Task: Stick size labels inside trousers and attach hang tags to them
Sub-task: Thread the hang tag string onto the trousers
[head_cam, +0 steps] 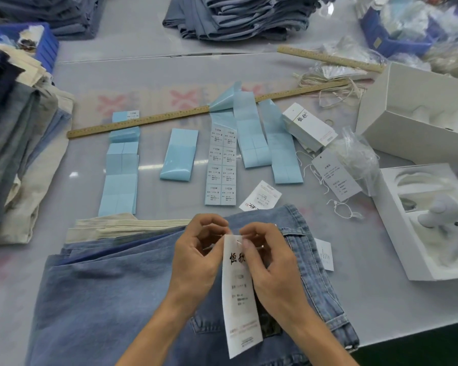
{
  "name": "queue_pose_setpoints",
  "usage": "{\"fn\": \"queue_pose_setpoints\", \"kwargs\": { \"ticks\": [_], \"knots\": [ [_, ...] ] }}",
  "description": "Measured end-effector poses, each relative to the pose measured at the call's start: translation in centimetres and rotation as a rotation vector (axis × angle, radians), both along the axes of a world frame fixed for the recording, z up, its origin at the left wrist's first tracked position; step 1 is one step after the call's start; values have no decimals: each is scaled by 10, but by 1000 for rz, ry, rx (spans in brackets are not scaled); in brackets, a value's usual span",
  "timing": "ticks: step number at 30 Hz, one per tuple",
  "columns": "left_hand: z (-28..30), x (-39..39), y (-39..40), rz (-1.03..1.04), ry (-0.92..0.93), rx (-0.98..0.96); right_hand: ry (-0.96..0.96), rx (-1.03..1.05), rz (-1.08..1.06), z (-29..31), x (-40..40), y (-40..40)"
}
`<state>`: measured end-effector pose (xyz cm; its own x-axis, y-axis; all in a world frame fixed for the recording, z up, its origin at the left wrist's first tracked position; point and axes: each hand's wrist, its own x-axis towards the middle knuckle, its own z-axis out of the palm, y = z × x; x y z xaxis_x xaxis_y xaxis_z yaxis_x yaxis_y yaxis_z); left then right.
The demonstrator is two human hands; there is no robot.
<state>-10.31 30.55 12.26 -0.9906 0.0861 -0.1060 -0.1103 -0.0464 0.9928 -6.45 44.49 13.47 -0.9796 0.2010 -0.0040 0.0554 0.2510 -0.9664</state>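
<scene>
A pair of light blue denim trousers (111,291) lies flat at the table's near edge. Above it I hold a long white hang tag (239,299) with black printed characters. My left hand (196,262) and my right hand (270,268) both pinch at the tag's top end, fingers curled, with a thin string or pin between them. The tag hangs down over the trousers' waistband area. A sheet of printed size labels (220,165) on blue backing lies further back in the middle of the table. A stack of hang tags (308,126) sits to the right of it.
Blue backing strips (179,154) and two wooden rulers (143,121) lie across the table. Loose strings (328,88) and clear bags lie at back right. White boxes (421,120) stand at the right. Folded trousers are stacked at the left (16,122) and the back (238,17).
</scene>
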Motion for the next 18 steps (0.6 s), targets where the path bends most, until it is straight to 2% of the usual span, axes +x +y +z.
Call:
{"fn": "queue_pose_setpoints", "kwargs": {
  "ticks": [2, 5, 15, 18],
  "knots": [
    [6, 2, 2, -8, 151, -81, -95, -165, -18, 8, 1, 1],
    [13, 3, 6, -32, 331, -182, -137, -272, -4, 21, 1, 2],
    [32, 0, 41, -134, 493, -139, -174, -232, -128, 53, 15, 40],
    [40, -1, 57, -207, 637, -158, -171, -158, -138, 69, 25, 61]
  ]
}}
